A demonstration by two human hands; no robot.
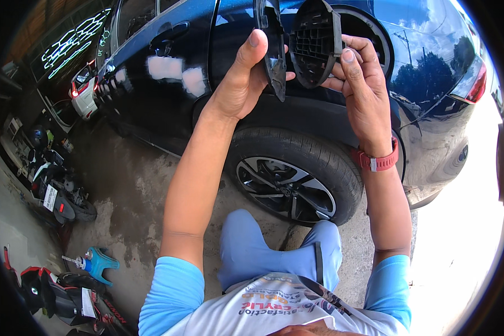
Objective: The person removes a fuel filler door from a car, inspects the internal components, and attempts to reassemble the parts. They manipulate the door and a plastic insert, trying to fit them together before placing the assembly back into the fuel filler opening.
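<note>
Both of my hands are raised in front of the rear side of a dark blue car. My left hand (243,84) is closed round a thin, curved black panel (274,61), seen almost edge-on, with the thumb on the near side and fingertips showing past its far edge. Close to its right, my right hand (364,78) pinches the edge of a rounded black plastic piece (313,47) with a ribbed, grid-like face. A narrow gap separates the two pieces. Behind the right hand is a round dark recess (382,42) in the car's body, partly hidden by my fingers.
Below my hands is the car's rear wheel (288,187), close to my knees. Pale patches (165,68) mark the door panel. A blue stand-like object (102,265) and parked motorcycles (56,190) are on the left. The rear lamp (476,83) is at right.
</note>
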